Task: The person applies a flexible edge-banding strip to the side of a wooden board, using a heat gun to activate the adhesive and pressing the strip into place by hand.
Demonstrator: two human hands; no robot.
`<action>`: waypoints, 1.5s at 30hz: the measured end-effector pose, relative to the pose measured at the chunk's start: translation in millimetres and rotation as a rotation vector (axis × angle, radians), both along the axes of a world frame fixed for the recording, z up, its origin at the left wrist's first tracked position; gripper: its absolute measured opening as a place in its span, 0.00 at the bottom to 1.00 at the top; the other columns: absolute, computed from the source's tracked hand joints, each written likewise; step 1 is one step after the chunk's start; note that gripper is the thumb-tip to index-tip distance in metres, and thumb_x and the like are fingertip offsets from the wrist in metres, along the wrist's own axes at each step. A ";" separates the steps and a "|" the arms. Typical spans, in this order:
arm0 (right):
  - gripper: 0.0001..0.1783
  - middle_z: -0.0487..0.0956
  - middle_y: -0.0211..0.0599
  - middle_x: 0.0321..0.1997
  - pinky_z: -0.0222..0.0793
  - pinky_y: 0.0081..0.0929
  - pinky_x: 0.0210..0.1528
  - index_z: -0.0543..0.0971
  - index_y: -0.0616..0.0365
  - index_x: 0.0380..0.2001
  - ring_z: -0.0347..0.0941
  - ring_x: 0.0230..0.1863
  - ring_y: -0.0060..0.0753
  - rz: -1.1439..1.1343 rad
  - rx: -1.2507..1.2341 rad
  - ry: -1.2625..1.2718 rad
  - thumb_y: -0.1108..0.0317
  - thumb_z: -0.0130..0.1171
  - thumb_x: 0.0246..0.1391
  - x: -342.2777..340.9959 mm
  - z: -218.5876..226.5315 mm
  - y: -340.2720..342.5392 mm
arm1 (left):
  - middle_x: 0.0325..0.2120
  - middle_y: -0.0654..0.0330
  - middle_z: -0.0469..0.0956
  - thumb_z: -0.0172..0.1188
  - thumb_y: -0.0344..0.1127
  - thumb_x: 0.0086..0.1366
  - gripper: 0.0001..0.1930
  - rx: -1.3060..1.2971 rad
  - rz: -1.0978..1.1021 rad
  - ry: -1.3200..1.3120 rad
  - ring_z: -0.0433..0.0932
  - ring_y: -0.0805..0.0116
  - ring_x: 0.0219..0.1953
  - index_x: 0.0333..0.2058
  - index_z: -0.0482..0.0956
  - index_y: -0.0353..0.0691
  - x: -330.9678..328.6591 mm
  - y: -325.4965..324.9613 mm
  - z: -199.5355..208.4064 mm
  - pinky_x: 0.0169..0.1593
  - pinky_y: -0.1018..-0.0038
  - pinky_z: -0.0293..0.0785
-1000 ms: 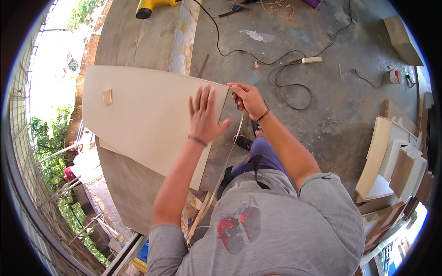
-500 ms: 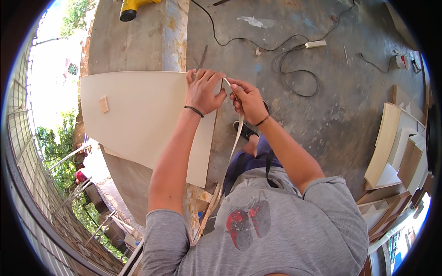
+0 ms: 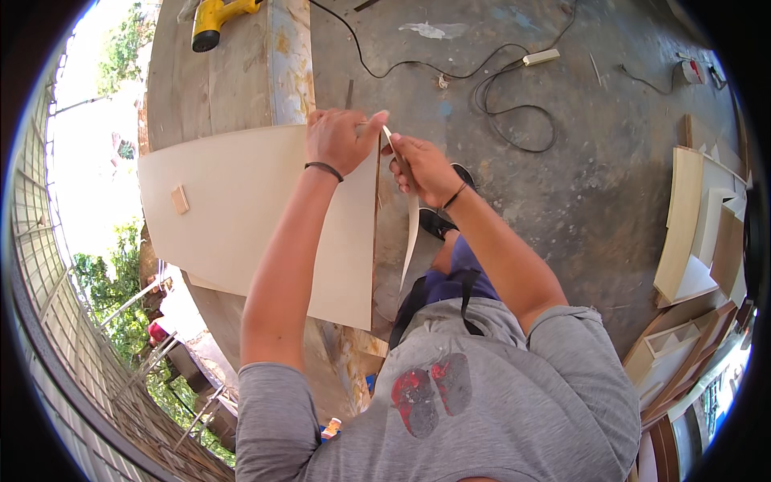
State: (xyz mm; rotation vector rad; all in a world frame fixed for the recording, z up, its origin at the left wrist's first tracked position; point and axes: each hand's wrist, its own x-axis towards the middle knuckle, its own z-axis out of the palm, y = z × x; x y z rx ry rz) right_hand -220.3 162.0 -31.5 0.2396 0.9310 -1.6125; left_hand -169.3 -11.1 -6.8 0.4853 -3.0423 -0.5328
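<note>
A large pale flat panel (image 3: 241,201) lies on the bench in front of me, and its right edge juts past the bench. My left hand (image 3: 341,140) is at the panel's far right corner, fingers bent over the far edge and thumb against a thin pale edging strip (image 3: 411,233). The strip bends off that corner into my right hand (image 3: 426,171), which pinches it just right of the panel. Below the right hand, the strip's loose end hangs toward my legs. A small wooden block (image 3: 179,199) rests on the panel's left part.
On the far part of the wooden bench (image 3: 233,80) lies a yellow power tool (image 3: 218,22). A black cable (image 3: 514,108) with a white socket block (image 3: 540,57) loops over the concrete floor. Wooden box pieces (image 3: 683,225) are stacked at the right. My shoe (image 3: 434,223) is below the strip.
The strip's tail has swung free of my body and now hangs shorter below my right hand. My left fingers have curled more over the edge, the thumb rising to the corner. The view has shifted slightly.
</note>
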 end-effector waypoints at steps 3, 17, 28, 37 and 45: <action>0.17 0.63 0.21 0.16 0.52 0.17 0.15 0.70 0.54 0.29 0.55 0.14 0.15 0.024 -0.023 -0.042 0.53 0.48 0.64 3.0 -2.2 -2.9 | 0.15 0.57 0.76 0.53 0.64 0.57 0.29 -0.093 0.091 -0.265 0.75 0.55 0.26 0.16 0.79 0.43 -18.5 9.8 12.8 0.39 0.62 0.65; 0.19 0.63 0.23 0.16 0.56 0.19 0.16 0.68 0.52 0.25 0.57 0.13 0.17 -0.025 0.016 -0.032 0.50 0.45 0.65 22.7 -1.0 -12.5 | 0.15 0.57 0.76 0.58 0.63 0.51 0.26 -0.111 0.112 -0.195 0.74 0.54 0.23 0.16 0.79 0.43 -18.7 6.8 0.4 0.37 0.64 0.69; 0.22 0.59 0.20 0.14 0.51 0.17 0.17 0.66 0.52 0.25 0.52 0.14 0.15 0.004 -0.042 -0.236 0.46 0.43 0.64 44.7 0.9 4.1 | 0.14 0.57 0.75 0.56 0.65 0.47 0.28 -0.105 0.109 -0.259 0.73 0.57 0.22 0.14 0.76 0.42 -15.2 10.3 5.5 0.32 0.65 0.67; 0.24 0.59 0.21 0.15 0.52 0.19 0.17 0.65 0.53 0.25 0.52 0.14 0.16 0.034 0.017 -0.115 0.45 0.41 0.65 46.6 0.6 -0.4 | 0.13 0.58 0.74 0.58 0.60 0.46 0.23 -0.090 0.105 -0.204 0.73 0.57 0.21 0.14 0.77 0.43 -14.8 8.4 2.5 0.32 0.65 0.67; 0.26 0.59 0.21 0.15 0.53 0.20 0.17 0.65 0.54 0.25 0.53 0.14 0.17 0.071 0.046 -0.101 0.43 0.39 0.64 50.0 4.9 1.1 | 0.12 0.57 0.74 0.57 0.59 0.45 0.24 -0.072 0.111 -0.228 0.72 0.56 0.21 0.12 0.75 0.42 -14.4 10.5 6.0 0.35 0.65 0.66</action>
